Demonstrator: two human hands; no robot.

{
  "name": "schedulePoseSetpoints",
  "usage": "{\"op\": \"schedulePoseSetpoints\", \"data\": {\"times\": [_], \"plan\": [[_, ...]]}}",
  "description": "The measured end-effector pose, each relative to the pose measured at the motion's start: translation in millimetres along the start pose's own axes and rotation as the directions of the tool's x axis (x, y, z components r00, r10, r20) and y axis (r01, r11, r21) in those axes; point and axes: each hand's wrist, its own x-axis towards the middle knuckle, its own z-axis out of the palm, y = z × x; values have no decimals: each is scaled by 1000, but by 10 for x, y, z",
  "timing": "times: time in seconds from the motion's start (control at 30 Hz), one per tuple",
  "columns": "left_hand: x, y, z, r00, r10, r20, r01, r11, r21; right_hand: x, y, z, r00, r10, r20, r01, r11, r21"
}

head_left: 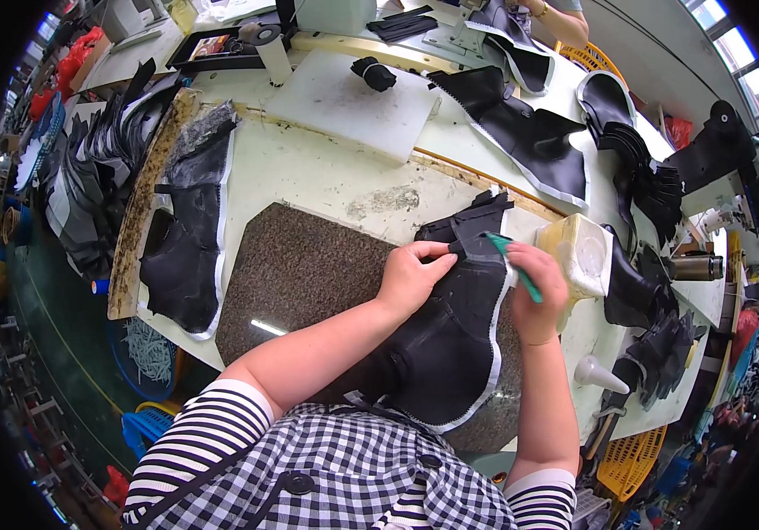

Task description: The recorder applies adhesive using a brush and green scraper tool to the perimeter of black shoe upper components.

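Observation:
A black boot upper (450,353) with a white edge lies on the dark speckled slab (295,274) in front of me. My left hand (415,276) is closed in a pinch on a small black strip (457,248) at the upper's top end. My right hand (540,287) is wrapped round a slim green tool (525,276), its tip touching or just over the black material beside that strip. The tool's exact kind does not show. Directly beyond my left hand lies a stack of black pieces (476,218).
A yellowish block-shaped container (576,256) stands beside my right hand, with a white cone (600,374) nearer. Other black uppers lie left (194,230) and far right (525,132). A white board (353,102) holds a black roll (374,74). Another person's arm (565,25) shows at the back.

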Motion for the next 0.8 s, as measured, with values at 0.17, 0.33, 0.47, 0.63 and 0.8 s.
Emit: {"op": "schedulePoseSetpoints", "data": {"times": [0.17,0.33,0.47,0.63,0.8], "plan": [[-82,-261,-190,987,83,-136,-82,997,14,-174,67,-218,634,608,-478,-344,775,530],[-424,-12,-210,679,726,109,-614,480,627,-195,22,-57,793,586,-169,-417,723,550],[-313,-272,98,653,421,629,-745,209,633,-209,98,382,886,462,-36,-408,814,413],[-314,-293,99,750,121,651,-661,163,732,-202,138,642,970,203,132,-225,957,182],[-336,-280,79,750,158,643,-662,184,727,-316,500,606,971,218,100,-203,969,-143]]}}
